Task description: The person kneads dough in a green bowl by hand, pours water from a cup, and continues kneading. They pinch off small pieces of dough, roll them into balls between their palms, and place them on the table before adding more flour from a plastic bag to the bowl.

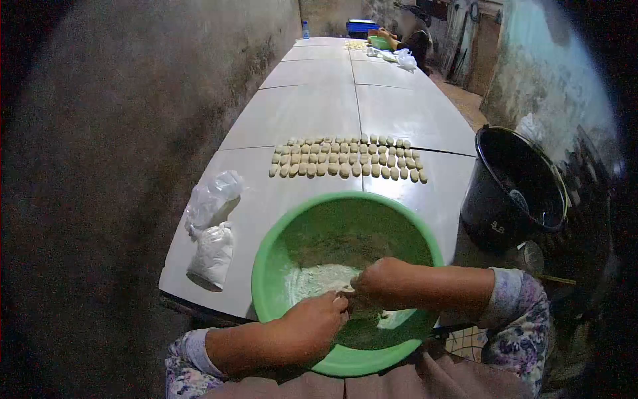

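A large green plastic basin (266, 279) stands at the near end of the table, with white flour (319, 279) in its bottom. Over the flour, my left hand (312, 326) is closed, fingers curled inward at a small pale piece of dough (345, 288). Meeting it from the right, my right hand (385, 282) pinches the same piece, most of which the fingers hide. Beyond the basin, several small oval dough pieces (343, 158) lie in neat rows on the table.
A bag of white powder (212, 256) and a crumpled clear plastic bag (216, 193) lie left on the long white table (292, 106). A black bucket (495, 206) stands right. At the far end, another person (415, 43) sits by a green bowl (380, 42).
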